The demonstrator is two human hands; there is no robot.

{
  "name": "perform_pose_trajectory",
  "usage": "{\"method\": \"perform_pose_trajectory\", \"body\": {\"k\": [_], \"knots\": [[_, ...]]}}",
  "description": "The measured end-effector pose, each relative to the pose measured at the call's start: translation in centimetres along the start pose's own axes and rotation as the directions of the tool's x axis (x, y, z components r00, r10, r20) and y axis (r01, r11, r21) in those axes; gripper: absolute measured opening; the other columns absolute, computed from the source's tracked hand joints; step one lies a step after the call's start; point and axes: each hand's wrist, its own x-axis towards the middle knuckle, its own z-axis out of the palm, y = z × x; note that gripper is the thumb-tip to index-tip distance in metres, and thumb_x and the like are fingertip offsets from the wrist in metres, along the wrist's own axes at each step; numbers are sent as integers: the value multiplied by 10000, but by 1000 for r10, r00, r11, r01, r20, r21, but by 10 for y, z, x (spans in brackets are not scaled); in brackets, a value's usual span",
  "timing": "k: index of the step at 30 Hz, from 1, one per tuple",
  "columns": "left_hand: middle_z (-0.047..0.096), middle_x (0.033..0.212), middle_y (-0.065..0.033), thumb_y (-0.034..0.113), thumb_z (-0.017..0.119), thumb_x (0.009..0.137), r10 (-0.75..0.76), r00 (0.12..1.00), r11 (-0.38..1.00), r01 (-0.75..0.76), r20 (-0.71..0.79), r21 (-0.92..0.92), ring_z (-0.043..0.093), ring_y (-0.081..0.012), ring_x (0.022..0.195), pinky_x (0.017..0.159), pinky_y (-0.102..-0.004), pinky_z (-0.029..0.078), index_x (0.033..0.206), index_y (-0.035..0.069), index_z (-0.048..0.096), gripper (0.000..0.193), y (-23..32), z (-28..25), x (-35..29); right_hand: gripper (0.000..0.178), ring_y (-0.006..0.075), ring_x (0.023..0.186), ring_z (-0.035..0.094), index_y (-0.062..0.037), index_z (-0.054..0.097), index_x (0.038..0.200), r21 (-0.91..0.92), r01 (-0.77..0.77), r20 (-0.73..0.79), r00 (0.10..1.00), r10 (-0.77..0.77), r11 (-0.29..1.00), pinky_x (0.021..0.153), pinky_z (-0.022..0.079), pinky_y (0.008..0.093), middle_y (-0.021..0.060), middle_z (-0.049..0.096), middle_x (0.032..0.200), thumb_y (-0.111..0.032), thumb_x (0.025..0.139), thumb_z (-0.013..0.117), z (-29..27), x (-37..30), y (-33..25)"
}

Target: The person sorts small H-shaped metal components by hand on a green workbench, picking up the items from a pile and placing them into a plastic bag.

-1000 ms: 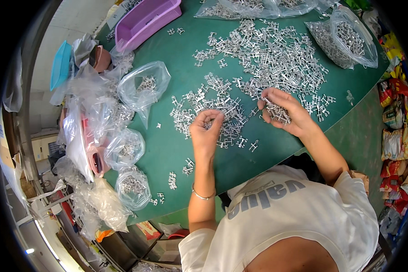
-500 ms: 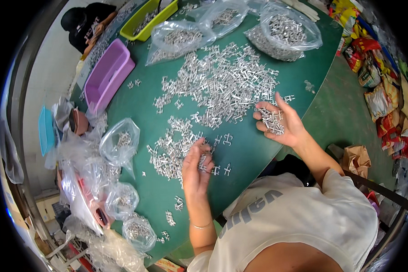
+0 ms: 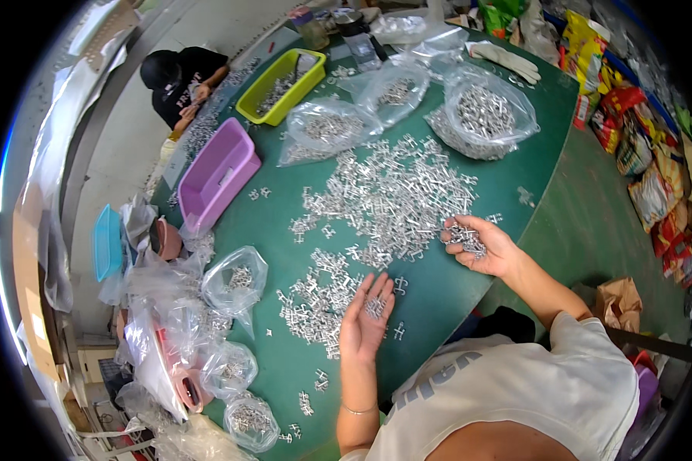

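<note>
My right hand (image 3: 490, 247) is cupped above the table's near right side, its fingers curled round a handful of small silver H-shaped metal parts (image 3: 466, 240). Lower and further left, my left hand (image 3: 364, 326) is turned palm up with its fingers loosely bent. Several of the same parts (image 3: 375, 307) rest in it. A big heap of these parts (image 3: 396, 196) spreads beyond both hands. Just left of my left hand lies a smaller heap (image 3: 315, 303). A couple of single parts (image 3: 399, 330) lie on the table right of that hand.
Clear bags of parts (image 3: 484, 115) stand along the back of the green table (image 3: 430, 307), near a yellow-green bin (image 3: 281, 88) and a purple bin (image 3: 219, 173). More bags (image 3: 234, 284) line the left edge. Another person (image 3: 183, 84) sits far left. Colourful packets (image 3: 630, 146) are piled at right.
The view has shifted, so the table sits lower in it. My left hand has turned further palm up, its fingers straighter. My right thumb has folded in over the parts.
</note>
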Motion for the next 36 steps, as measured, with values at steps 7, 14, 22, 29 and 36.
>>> {"method": "perform_pose_trajectory", "body": {"k": [7,14,22,29,36], "knots": [[408,1305,-210,150,513,875,49,997,999,-50,-56,-6,420,-305,1198,990,-398,375,1288,-47,350,485,5,-15,-10,235,247,799,559,-13,469,1027,-166,103,-103,987,-121,981,602,527,309,119,527,892,-205,893,487,81,101,-41],[437,1283,-203,152,524,871,47,998,999,-47,-50,14,435,-282,1185,975,-397,380,1279,-47,375,478,7,-6,-8,300,291,1083,432,26,389,1092,-429,338,-117,899,-422,838,976,347,537,159,407,1149,-94,835,488,138,246,-87],[572,1067,-130,114,516,883,103,989,992,-94,-107,88,539,-169,875,752,-274,454,1211,-35,470,363,2,-3,-9,453,266,1218,390,54,393,1252,-939,278,174,893,-416,204,1006,331,380,174,375,1339,-157,867,503,124,182,-80],[540,872,-47,140,564,864,217,974,627,-191,66,755,403,-77,529,449,-224,333,1167,23,530,327,-8,11,22,592,366,1252,297,-36,459,1234,-538,-7,391,884,-257,-843,1014,264,465,176,346,1344,-322,754,655,33,2,-32],[453,1287,-79,210,658,759,208,782,-550,-404,588,731,624,-285,667,549,-346,506,1189,108,513,465,-20,46,76,790,471,1298,135,-20,353,1313,-535,-47,475,809,-346,-844,1045,181,533,244,175,1409,-411,709,680,-3,8,36]]}}
